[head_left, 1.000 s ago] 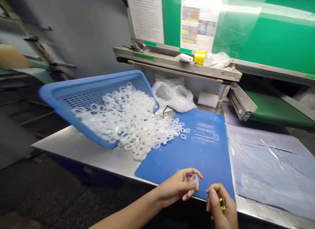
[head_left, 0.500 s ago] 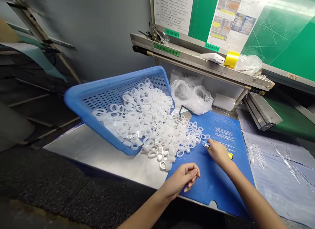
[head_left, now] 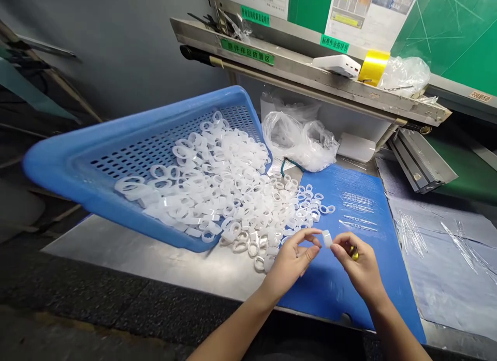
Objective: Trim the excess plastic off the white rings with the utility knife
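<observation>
My left hand [head_left: 292, 260] and my right hand [head_left: 359, 268] meet over the blue mat [head_left: 349, 237], pinching one white translucent ring [head_left: 326, 239] between their fingertips. In my right hand's curled fingers there is also a small yellow tool [head_left: 354, 253]. Just left of my hands lies a pile of white rings [head_left: 248, 206] that spills out of a tilted blue perforated basket [head_left: 116, 159] onto the steel table [head_left: 155, 257] and the mat's edge.
Crumpled clear plastic bags [head_left: 298, 138] lie behind the pile. A metal shelf [head_left: 303, 76] above holds a white device [head_left: 336, 65], a yellow tape roll [head_left: 373, 66] and a bag. Thin clear strips [head_left: 411, 234] lie on a grey sheet at right.
My right hand came back from the pile's edge with a ring, and my left hand rose to meet it. The view shifted closer to the basket.
</observation>
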`<state>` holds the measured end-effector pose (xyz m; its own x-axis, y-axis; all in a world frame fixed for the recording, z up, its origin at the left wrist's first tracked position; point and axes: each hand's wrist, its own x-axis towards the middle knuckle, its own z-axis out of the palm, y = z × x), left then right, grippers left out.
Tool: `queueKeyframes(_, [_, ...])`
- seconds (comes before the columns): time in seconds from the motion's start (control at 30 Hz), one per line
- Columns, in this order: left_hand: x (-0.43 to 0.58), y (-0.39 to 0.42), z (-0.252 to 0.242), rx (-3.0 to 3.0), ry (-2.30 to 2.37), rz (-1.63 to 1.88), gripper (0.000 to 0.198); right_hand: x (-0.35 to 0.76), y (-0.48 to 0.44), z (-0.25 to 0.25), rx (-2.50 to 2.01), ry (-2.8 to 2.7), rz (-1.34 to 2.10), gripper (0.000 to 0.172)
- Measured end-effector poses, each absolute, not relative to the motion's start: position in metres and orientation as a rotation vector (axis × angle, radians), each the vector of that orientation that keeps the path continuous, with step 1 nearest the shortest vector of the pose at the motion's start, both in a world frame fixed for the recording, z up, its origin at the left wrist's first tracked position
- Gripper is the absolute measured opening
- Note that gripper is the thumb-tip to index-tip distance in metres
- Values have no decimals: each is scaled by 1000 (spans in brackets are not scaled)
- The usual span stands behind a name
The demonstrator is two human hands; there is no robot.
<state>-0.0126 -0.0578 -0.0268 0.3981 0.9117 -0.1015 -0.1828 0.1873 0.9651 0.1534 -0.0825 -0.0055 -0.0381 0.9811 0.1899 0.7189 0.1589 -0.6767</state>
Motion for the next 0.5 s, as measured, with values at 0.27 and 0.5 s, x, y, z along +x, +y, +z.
queueKeyframes(0.27, [-13, -55, -4, 1141, 843, 914, 40, 139, -92, 2, -1292, -1404, 821, 22])
queueKeyframes(0.5, [-12, -53, 1, 1282, 915, 995, 31, 137, -86, -10, -1265, -1148, 1097, 31])
